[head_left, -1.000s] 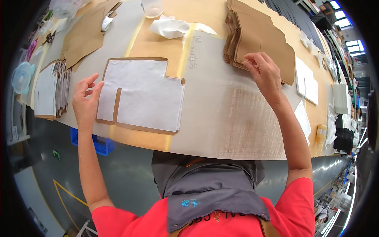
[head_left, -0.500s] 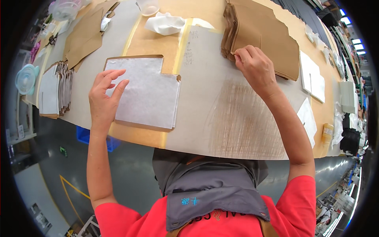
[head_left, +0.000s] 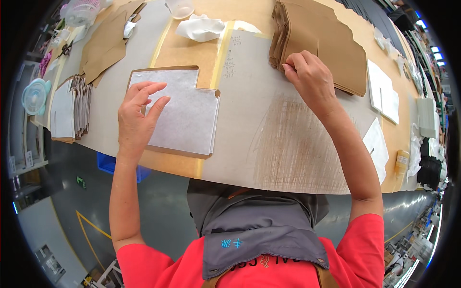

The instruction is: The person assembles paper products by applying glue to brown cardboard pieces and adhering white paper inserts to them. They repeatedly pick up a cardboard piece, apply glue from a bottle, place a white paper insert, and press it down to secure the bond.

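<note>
My left hand (head_left: 139, 115) hovers over the left part of a white sheet (head_left: 185, 115), thumb and fingers apart and nothing between them. That sheet has a notch cut from its far right corner and lies on slightly larger brown pieces whose edges show around it. At the far right is a stack of brown sheets (head_left: 324, 38) with stepped edges and a short slit. My right hand (head_left: 309, 77) pinches the near left corner of this stack, thumb against fingers. How many layers it grips is hidden.
Upright white-and-brown pieces (head_left: 72, 108) are bunched at the table's left edge, with loose brown sheets (head_left: 103, 50) beyond. A crumpled white paper (head_left: 200, 29) and a clear plastic cup (head_left: 180, 8) lie at the back. White cut pieces (head_left: 382, 96) and a yellowish bottle (head_left: 402, 162) are on the right.
My left hand has shifted a little to the right over the white sheet. The right hand stays at the stack's corner, its fingers slightly lower. The view has turned slightly.
</note>
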`<act>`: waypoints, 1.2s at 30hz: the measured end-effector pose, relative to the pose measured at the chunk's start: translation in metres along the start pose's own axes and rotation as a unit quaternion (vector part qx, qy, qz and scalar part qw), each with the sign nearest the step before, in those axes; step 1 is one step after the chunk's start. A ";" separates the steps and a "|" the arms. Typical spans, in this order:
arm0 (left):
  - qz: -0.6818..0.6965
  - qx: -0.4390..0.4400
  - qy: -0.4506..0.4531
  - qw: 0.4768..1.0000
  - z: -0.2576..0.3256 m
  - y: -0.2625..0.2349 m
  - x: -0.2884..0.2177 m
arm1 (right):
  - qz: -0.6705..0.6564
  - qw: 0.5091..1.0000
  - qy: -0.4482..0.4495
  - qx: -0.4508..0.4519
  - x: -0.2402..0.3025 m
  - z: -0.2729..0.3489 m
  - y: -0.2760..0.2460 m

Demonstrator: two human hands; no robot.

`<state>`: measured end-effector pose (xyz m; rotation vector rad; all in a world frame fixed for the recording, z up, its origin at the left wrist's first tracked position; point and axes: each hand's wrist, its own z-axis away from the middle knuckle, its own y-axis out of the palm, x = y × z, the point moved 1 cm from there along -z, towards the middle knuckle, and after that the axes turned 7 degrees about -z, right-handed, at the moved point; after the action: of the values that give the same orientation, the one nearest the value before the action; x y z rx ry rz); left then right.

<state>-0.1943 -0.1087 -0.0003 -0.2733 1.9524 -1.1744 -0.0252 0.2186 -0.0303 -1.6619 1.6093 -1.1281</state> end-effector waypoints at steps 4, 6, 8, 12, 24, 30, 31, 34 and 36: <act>0.001 0.007 -0.003 1.000 0.001 0.002 -0.003 | 0.073 0.997 -0.014 0.000 0.002 0.000 0.008; 0.001 0.005 0.004 1.000 0.001 0.004 -0.005 | 0.096 0.995 -0.014 0.006 0.002 0.000 0.010; 0.003 -0.001 0.020 1.000 -0.001 0.008 -0.008 | 0.107 0.994 -0.009 0.018 0.000 0.000 0.010; 0.068 0.026 0.023 0.997 -0.015 0.021 -0.030 | -0.151 0.978 0.144 0.007 -0.008 -0.004 -0.005; 0.430 0.187 -0.121 0.875 -0.168 0.173 -0.199 | -0.307 0.934 0.132 -0.126 -0.043 0.039 -0.058; 0.294 0.036 0.313 0.902 -0.139 0.128 -0.247 | -0.238 0.900 0.229 -0.286 -0.096 0.086 -0.115; 0.318 0.058 0.338 0.884 -0.118 0.104 -0.257 | -0.240 0.893 0.248 -0.288 -0.102 0.086 -0.128; 0.375 0.137 0.327 0.857 -0.096 0.085 -0.258 | -0.396 0.830 0.295 -0.260 -0.125 0.091 -0.140; 0.399 0.183 0.235 0.867 -0.073 0.058 -0.255 | -0.652 0.691 0.270 -0.156 -0.146 0.101 -0.134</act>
<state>-0.0723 0.1099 0.1056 1.0217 1.8575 -1.0415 0.1407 0.3623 0.0077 -3.0579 0.6193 -2.2315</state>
